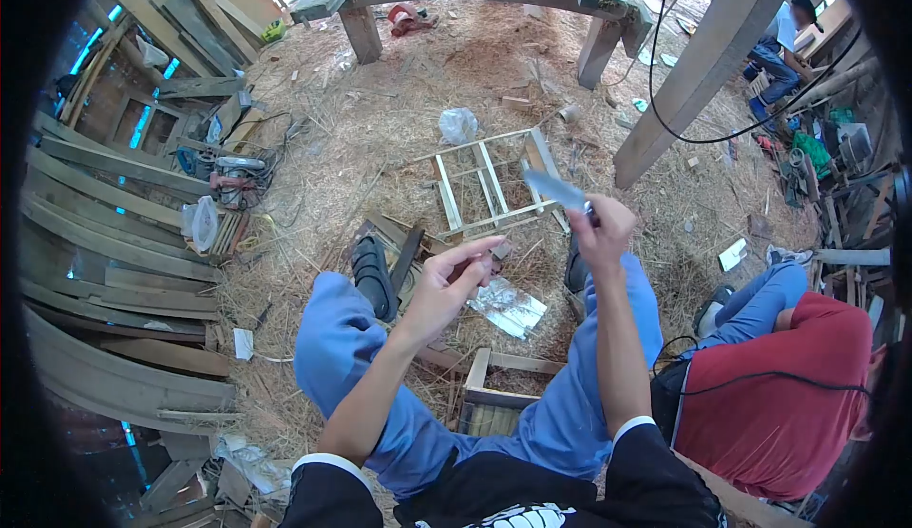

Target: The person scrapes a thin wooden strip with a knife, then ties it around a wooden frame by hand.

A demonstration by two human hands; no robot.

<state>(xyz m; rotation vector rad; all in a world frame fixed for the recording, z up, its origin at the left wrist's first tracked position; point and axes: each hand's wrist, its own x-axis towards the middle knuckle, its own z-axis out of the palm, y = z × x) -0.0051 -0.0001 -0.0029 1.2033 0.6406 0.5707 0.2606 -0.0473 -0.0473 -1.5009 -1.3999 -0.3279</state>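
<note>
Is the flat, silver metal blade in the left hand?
No, the right hand holds the silver blade, apart from the left hand.

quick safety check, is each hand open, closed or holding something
Left hand: partly curled; whether it holds anything cannot be told.
Right hand: closed, holding a bladed tool.

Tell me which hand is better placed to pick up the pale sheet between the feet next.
Probably the left hand: in the picture it is nearer the pale sheet, though whether it holds something small is unclear. The right hand grips a bladed tool, so it would likely need freeing first.
</note>
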